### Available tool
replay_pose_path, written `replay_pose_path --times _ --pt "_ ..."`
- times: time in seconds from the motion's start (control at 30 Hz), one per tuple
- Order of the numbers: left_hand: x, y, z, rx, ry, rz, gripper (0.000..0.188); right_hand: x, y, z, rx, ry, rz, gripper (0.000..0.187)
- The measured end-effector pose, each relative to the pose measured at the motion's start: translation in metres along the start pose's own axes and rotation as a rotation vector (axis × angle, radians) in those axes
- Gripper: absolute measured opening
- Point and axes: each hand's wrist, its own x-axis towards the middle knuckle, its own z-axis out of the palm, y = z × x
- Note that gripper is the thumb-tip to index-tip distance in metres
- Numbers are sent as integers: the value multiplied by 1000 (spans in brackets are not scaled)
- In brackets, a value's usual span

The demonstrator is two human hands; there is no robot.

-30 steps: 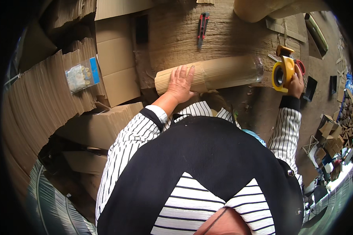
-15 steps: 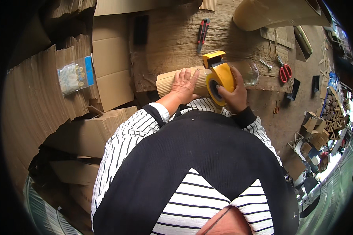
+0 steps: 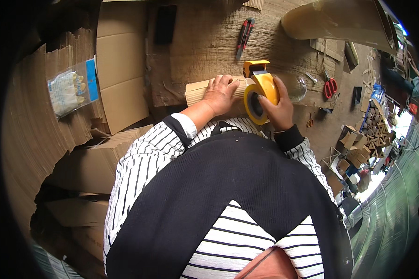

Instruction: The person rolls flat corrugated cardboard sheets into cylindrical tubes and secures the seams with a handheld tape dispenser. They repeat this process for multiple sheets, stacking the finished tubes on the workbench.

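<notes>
Yellow tape dispenser (image 3: 268,86) held at a corrugated cardboard roll (image 3: 197,92)
Right hand (image 3: 281,109) grips the dispenser's side; left hand (image 3: 220,96), fingers slightly spread, lies over the roll, which rests along the tabletop's (image 3: 195,51) near edge.

Two hands (image 3: 221,96), one tape dispenser (image 3: 267,84), one box cutter (image 3: 245,38), two scissors (image 3: 330,87).

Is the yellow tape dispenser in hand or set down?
In hand: the right hand grips the dispenser, thumb against its side.

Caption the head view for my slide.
Left hand on a cardboard roll, right hand holding a yellow tape dispenser; red scissors at right.
</notes>
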Motion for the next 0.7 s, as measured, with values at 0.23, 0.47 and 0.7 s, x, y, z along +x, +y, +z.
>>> replay_pose_path --times 0.23,0.47,0.7 --pt "5 -6 -2 -69 63 20 63 27 -16 9 -238 -125 129 68" --pt "4 -12 5 -40 36 4 69 61 -25 13 -434 -275 212 76" --pt "15 -7 -6 -66 -181 -158 71 81 -19 19 -584 -365 228 70"
